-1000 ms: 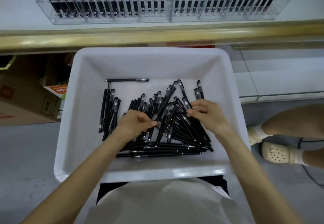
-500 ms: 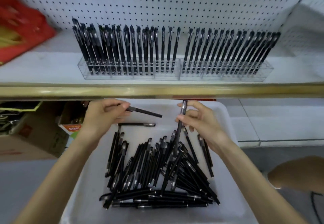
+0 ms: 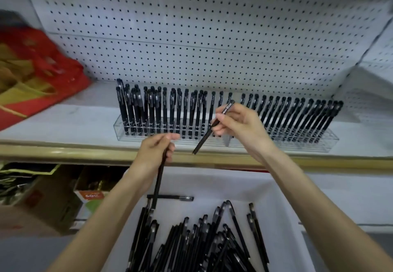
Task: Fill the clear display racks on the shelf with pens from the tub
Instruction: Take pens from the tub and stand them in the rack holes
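Two clear racks stand end to end on the shelf, against a pegboard. Black rack pens stand upright in them, crowded at the left end and thinner near the middle, where the right hand hides some slots. Below the shelf edge, the white tub holds a loose heap of pens, with one stray pen lying crosswise near the far wall.

The left hand is in front of the shelf lip, its fingers curled round the left pen, which hangs down over the tub. The right hand's fingers pinch the right pen, tilted in front of the racks with its lower tip above the shelf edge.

A red bag lies at the shelf's left end.
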`<action>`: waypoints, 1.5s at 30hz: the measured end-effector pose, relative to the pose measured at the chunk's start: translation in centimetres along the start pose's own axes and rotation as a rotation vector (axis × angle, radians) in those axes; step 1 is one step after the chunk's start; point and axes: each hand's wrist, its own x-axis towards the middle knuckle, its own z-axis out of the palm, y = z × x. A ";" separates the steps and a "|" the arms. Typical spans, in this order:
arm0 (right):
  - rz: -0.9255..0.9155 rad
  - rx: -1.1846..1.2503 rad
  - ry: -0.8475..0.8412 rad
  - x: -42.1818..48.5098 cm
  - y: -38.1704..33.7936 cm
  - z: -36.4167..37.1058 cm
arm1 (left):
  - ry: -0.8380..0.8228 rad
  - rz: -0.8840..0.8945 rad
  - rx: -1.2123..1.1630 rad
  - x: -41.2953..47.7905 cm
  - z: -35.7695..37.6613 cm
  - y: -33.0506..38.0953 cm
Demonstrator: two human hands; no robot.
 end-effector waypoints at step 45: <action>-0.558 -0.864 0.267 7.3 3.8 0.9 | 0.010 0.091 -0.076 0.2 -0.2 0.8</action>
